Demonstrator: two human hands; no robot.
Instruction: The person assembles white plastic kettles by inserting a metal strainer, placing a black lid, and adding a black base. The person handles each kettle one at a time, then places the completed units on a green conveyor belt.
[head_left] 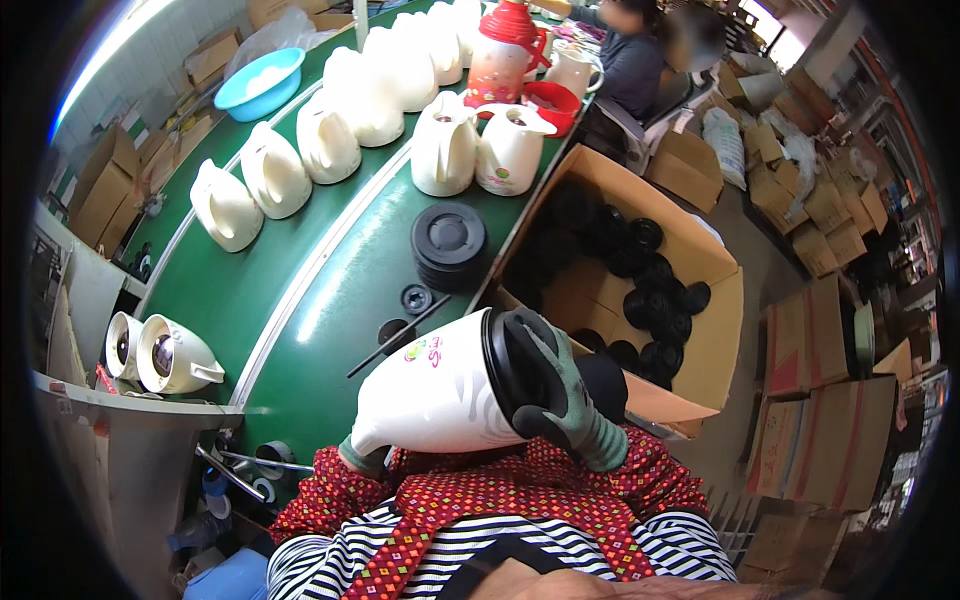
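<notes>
A white vacuum jug (430, 390) lies tilted on its side across my lap, its printed flank facing up. My left hand (362, 458), in a grey-green glove, holds it at the narrow spout end; most of those fingers are hidden behind the jug. My gloved right hand (562, 390) wraps its fingers round the black base ring (500, 365) at the wide end. Just beyond, a black rod (400, 335) lies on the green table near a small black round part (416, 299). Farther off stands a stack of black discs (449, 240).
On the green table (340, 260) stand several white jugs (275, 170), a red flask (503, 55), a red basin (552, 105) and a blue basin (260, 85). A carton (705, 385) of black parts sits at the right. Another person (632, 60) sits at the far end.
</notes>
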